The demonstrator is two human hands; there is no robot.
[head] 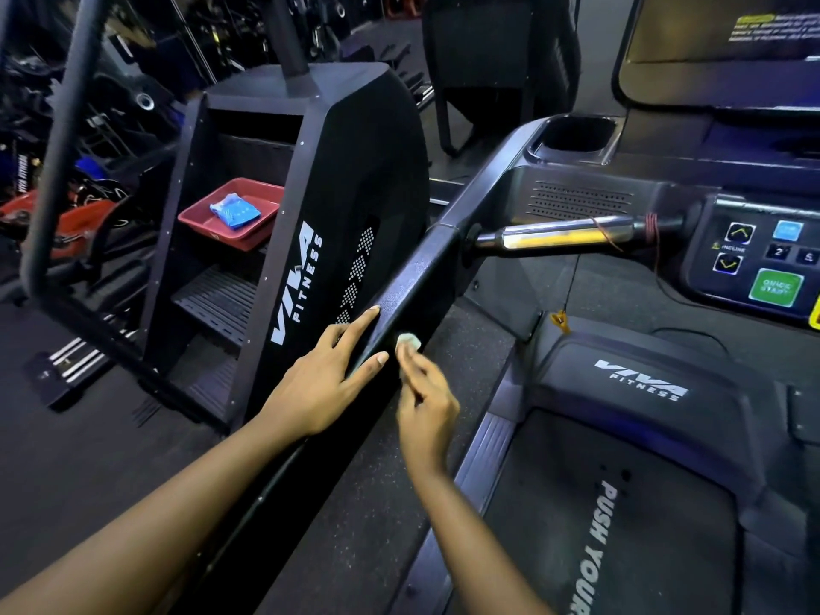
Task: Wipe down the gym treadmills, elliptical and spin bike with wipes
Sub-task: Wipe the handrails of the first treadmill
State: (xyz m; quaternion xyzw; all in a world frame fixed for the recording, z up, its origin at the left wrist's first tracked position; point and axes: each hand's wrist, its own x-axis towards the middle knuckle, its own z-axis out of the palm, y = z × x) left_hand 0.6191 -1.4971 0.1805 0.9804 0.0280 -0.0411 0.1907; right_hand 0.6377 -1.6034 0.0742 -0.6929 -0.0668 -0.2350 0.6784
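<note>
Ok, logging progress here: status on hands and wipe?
Left hand flat on treadmill side rail. Right hand pinching wipe at rail. Rail ahead unobstructed.

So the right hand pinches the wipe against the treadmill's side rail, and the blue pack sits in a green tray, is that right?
Not quite: the head view shows the tray is red, not green. Otherwise yes: the right hand pinches the wipe against the side rail, and the blue pack sits in that tray.
</note>
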